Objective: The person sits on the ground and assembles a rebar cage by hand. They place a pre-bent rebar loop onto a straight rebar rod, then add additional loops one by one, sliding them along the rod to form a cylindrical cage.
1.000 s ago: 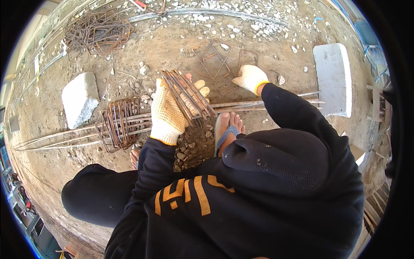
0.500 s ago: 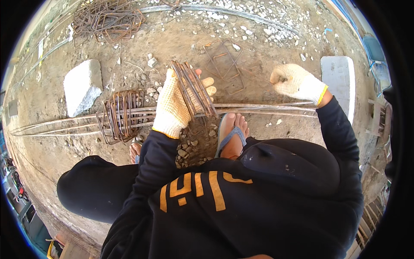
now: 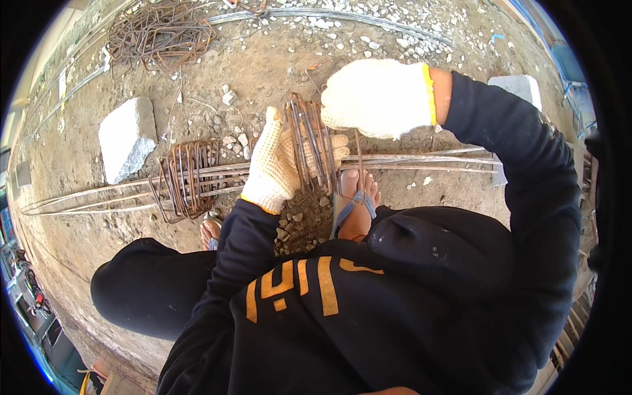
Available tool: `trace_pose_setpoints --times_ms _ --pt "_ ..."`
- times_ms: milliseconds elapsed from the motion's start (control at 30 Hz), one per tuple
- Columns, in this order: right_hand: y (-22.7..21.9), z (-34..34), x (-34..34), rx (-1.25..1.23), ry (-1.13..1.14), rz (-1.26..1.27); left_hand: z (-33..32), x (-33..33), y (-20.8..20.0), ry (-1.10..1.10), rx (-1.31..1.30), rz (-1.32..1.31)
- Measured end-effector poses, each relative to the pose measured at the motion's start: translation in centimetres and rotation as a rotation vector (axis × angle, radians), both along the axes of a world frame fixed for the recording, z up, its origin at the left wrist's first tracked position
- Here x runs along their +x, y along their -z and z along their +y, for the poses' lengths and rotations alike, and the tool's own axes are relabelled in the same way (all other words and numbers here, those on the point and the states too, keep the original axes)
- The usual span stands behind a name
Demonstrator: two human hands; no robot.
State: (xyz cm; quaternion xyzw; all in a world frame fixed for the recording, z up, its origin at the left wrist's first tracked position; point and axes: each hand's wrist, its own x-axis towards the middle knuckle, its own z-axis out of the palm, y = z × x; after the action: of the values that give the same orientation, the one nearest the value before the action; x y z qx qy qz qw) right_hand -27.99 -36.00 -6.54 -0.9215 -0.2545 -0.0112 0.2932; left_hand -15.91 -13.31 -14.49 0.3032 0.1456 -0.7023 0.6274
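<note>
My left hand (image 3: 271,158), in a knitted white glove, supports a bundle of rusty bent rebar stirrups (image 3: 312,148) across its palm and fingers, thumb raised beside them. Just right of the bundle, my gloved right hand (image 3: 375,99) is closed and raised high. A thin rusty rebar stirrup (image 3: 359,155) shows below that hand, one side hanging down; the grip itself is hidden by the glove. Under my left hand run several long straight rebars (image 3: 428,161). Another stack of stirrups (image 3: 186,179) sits around these bars to the left.
A pale concrete block (image 3: 128,139) lies at the left, a grey slab (image 3: 520,89) at the right. Farther off is a tangled heap of stirrups (image 3: 158,36) beside long rods (image 3: 329,13). Loose stones (image 3: 401,43) cover parts of the dirt. My sandalled foot (image 3: 352,204) is near the bars.
My right hand has swung left and up, from near the grey slab to beside the bundle. My left hand has shifted slightly right, with the stirrups turned more upright.
</note>
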Motion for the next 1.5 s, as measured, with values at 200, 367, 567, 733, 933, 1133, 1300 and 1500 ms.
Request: trace_pose_setpoints --times_ms 200,367,567,733,933,1133,1300,1500 --pt "1.2 0.3 3.1 0.110 0.104 0.125 0.3 -0.1 -0.3 -0.060 -0.152 0.128" --pt "1.3 2.0 4.7 0.152 0.274 -0.081 0.3 0.7 -0.1 -0.077 -0.146 0.142" --pt "-0.4 2.3 1.3 0.221 0.783 0.555 0.9 1.2 0.0 -0.084 -0.285 0.118" --pt "2.2 6.3 -2.2 0.753 0.666 0.783 1.1 0.7 0.3 -0.035 -0.227 -0.142" --pt "4.3 8.7 -2.9 0.453 0.761 0.623 1.2 0.4 0.9 -0.094 -0.232 -0.175" --pt "4.9 7.9 -3.7 0.634 0.733 0.624 1.1 0.4 1.0 -0.074 -0.234 -0.218" --pt "6.2 8.9 -4.0 0.479 0.764 0.520 1.3 0.3 1.2 -0.047 -0.241 -0.269" --pt "5.8 10.7 -3.8 0.382 0.929 0.545 1.2 -1.6 2.3 -0.132 -0.221 -0.192"
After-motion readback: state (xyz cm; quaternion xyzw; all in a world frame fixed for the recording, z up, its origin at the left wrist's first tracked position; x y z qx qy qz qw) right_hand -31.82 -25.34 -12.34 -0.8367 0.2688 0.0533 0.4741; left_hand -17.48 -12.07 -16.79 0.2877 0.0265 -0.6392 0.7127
